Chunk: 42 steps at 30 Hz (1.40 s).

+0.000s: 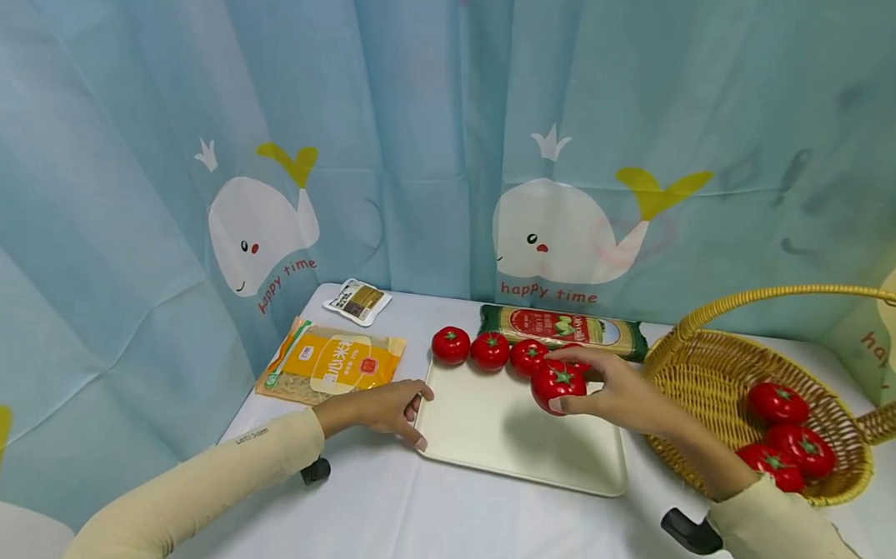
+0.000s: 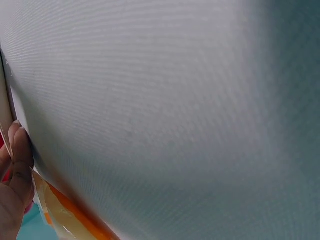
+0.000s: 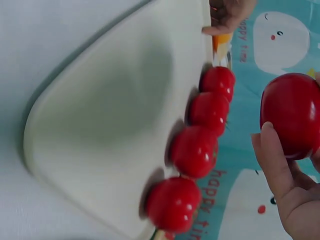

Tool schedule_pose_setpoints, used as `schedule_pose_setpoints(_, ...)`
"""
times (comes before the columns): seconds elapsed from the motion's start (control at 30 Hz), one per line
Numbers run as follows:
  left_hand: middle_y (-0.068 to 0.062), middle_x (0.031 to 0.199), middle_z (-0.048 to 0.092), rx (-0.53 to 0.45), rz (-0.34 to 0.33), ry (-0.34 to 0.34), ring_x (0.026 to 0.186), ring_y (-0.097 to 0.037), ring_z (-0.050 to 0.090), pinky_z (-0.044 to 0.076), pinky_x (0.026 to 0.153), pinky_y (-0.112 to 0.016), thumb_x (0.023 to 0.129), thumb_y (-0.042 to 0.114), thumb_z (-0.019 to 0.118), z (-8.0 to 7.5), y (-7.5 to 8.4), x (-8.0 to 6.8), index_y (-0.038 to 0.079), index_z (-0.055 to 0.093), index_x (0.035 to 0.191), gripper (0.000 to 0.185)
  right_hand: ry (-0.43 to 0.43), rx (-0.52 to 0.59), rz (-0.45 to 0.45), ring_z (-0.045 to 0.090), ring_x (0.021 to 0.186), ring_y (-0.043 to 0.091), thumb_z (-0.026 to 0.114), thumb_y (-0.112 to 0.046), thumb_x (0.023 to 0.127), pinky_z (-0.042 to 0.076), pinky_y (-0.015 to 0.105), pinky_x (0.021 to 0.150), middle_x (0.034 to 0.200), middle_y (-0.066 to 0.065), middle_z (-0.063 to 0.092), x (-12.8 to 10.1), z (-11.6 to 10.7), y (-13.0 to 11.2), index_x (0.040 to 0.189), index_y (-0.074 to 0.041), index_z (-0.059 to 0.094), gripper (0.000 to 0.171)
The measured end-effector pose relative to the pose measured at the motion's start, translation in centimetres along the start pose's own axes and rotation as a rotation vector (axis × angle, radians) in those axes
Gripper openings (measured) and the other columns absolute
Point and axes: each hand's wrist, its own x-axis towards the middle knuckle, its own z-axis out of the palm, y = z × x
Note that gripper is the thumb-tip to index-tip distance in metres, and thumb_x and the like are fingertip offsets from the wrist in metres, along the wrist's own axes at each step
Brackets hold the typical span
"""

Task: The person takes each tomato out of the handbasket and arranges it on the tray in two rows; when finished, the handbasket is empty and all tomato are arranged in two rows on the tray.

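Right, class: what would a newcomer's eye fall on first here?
The glossy red round tomato in the person's right grip, above the cream rectangular tray, likely comes first. Then four glossy red tomatoes line the tray's far edge, and a tan woven basket at the head view's right shows three more tomatoes.

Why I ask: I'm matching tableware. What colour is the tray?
The tray is plain cream, an off-white; the head view shows it best.

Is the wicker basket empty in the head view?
No, three red tomatoes lie inside the wicker basket.
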Motion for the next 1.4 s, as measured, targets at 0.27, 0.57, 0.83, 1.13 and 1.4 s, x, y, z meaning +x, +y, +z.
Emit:
schedule_pose_setpoints(0.27, 0.0, 0.093, 0.052, -0.003, 0.008, 0.003, 0.083, -0.011, 0.049, 0.042, 0.074, -0.022, 0.074, 0.026, 0.091, 0.0, -0.1, 0.1, 0.006, 0.051, 0.131, 0.072, -0.001, 0.055, 0.027, 0.062, 0.104, 0.029, 0.082, -0.016, 0.082, 0.057, 0.027, 0.08, 0.125, 0.02, 0.06, 2.4, 2.3, 0.4, 0.133, 0.0, 0.054, 0.06)
schedule_pose_setpoints(0.57, -0.001, 0.094, 0.052, -0.02, 0.005, 0.007, 0.083, -0.012, 0.05, 0.042, 0.074, -0.023, 0.075, 0.024, 0.09, 0.0, -0.2, -0.1, 0.005, 0.05, 0.132, 0.073, -0.053, 0.004, 0.03, 0.061, 0.115, 0.031, 0.083, -0.028, 0.082, 0.057, 0.041, 0.09, 0.129, 0.013, 0.063, 4.3, 4.7, 0.6, 0.134, -0.01, 0.059, 0.06)
schedule_pose_setpoints(0.83, -0.002, 0.094, 0.053, -0.034, 0.035, 0.016, 0.084, -0.012, 0.05, 0.042, 0.074, -0.023, 0.074, 0.023, 0.091, 0.0, -0.2, -0.1, 0.003, 0.05, 0.132, 0.073, -0.073, 0.014, -0.016, 0.064, 0.108, 0.027, 0.083, -0.024, 0.081, 0.056, 0.04, 0.089, 0.124, 0.012, 0.067, 5.6, 6.5, 1.1, 0.132, -0.009, 0.061, 0.058)
schedule_pose_setpoints(1.13, -0.002, 0.095, 0.053, -0.036, 0.028, 0.017, 0.084, -0.012, 0.051, 0.042, 0.074, -0.023, 0.074, 0.024, 0.091, 0.0, -0.2, -0.1, 0.004, 0.05, 0.132, 0.074, -0.101, -0.002, 0.012, 0.064, 0.105, 0.028, 0.082, -0.024, 0.081, 0.055, 0.035, 0.086, 0.126, 0.015, 0.066, 6.9, 7.8, 0.9, 0.134, -0.006, 0.061, 0.059)
schedule_pose_setpoints(1.4, -0.001, 0.095, 0.053, -0.032, 0.032, 0.017, 0.084, -0.011, 0.051, 0.042, 0.074, -0.023, 0.074, 0.024, 0.09, 0.0, -0.1, -0.2, 0.004, 0.05, 0.132, 0.074, -0.077, -0.028, 0.101, 0.062, 0.098, 0.024, 0.086, -0.026, 0.079, 0.054, 0.032, 0.079, 0.123, 0.015, 0.065, 8.4, 8.6, 1.7, 0.132, -0.008, 0.063, 0.06)
